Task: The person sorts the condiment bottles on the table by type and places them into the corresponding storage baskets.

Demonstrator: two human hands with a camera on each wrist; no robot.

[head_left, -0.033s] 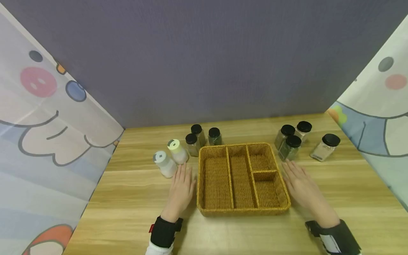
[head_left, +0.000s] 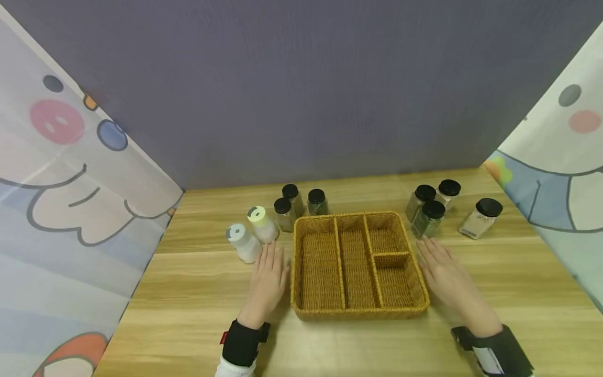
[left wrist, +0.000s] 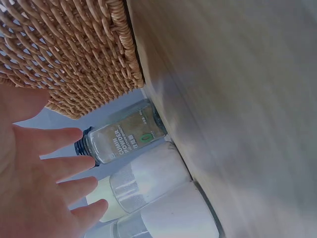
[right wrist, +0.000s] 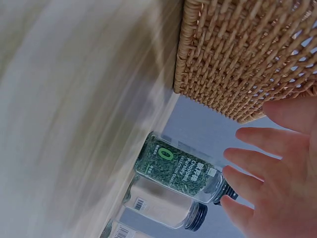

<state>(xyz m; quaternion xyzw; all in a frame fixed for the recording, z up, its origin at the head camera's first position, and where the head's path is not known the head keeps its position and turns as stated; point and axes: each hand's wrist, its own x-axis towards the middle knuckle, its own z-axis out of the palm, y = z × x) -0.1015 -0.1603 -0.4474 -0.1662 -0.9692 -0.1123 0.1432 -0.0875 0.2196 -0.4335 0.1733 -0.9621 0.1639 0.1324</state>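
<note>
Your worktop [head_left: 198, 293] is pale wood planking, running back to a plain grey-violet wall [head_left: 301, 89], with cartoon-printed curtains [head_left: 56, 173] closing off both sides. Toward the left back edge stand two white shakers [head_left: 245, 242], just beside each other, and behind them a cluster of three black-capped jars [head_left: 292, 205] near the basket's back left corner. Your left hand [head_left: 267, 280] lies flat on the wood with fingers straight and relaxed, gripping nothing; its fingertips are near the shakers and its side is just beside the basket wall. The wicker basket [head_left: 301, 311] sits in the middle of the worktop, split into four compartments, two long ones on the left and two short ones on the right. Your right hand [head_left: 445, 277] lies flat too, fingers spread, holding nothing, just beside the basket's right wall; the wrist view shows its fingertips near the green herb jar [head_left: 427, 219]. More black-capped jars [head_left: 480, 217] stand toward the right back corner
</note>
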